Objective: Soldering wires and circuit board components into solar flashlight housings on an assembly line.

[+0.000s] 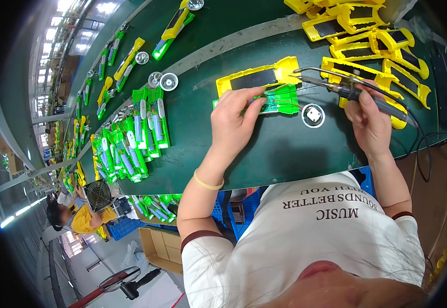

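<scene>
My left hand [235, 117] presses down on a green plastic housing with a small circuit board [279, 100], fingertips on its left end. My right hand [368, 119] grips a soldering iron [336, 88] whose tip points left toward the green housing. Just behind the housing lies a yellow shell with a dark panel [260, 78]. A small round silver reflector [313, 115] sits between my two hands, joined by thin wires to the housing.
A heap of yellow shells [375, 43] fills the far right of the dark green bench [285, 149]. Rows of green housings with batteries [136, 138] lie to the left. A small fan [98, 194] and another worker [79, 218] are at lower left.
</scene>
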Available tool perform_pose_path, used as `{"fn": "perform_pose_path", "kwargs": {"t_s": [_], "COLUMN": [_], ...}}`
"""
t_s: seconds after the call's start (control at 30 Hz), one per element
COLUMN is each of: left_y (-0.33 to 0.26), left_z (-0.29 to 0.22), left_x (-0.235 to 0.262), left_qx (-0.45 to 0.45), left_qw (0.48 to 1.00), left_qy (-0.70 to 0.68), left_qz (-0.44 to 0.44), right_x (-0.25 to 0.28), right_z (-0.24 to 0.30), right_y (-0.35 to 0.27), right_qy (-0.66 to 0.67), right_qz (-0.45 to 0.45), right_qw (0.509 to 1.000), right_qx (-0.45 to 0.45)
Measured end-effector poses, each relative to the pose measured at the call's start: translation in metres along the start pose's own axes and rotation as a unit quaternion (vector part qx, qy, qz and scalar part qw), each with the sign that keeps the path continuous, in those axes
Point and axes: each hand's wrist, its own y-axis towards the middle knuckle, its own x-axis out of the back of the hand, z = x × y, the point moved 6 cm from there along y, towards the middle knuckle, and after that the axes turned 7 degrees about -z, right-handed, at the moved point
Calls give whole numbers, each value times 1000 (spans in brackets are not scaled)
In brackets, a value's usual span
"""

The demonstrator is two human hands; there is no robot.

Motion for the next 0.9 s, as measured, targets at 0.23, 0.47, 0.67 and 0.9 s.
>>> {"fn": "perform_pose_path", "kwargs": {"t_s": [0.23, 0.47, 0.67, 0.9], "left_y": [2, 3, 3, 4], "left_z": [8, 8, 6, 3], "left_x": [-6, -4, -5, -3], "left_qx": [8, 51, 30, -3], "left_qw": [994, 996, 997, 997], "left_qy": [-76, -29, -14, 5], "left_qz": [73, 70, 71, 71], "right_x": [-27, -24, -23, -24], "right_z": [-17, -25, -28, -31], "right_y": [-4, -5, -4, -1], "right_qy": [-153, -211, -259, -252], "right_qz": [21, 34, 42, 42], "right_qw": [988, 976, 964, 967], "right_qx": [0, 40, 44, 13]}}
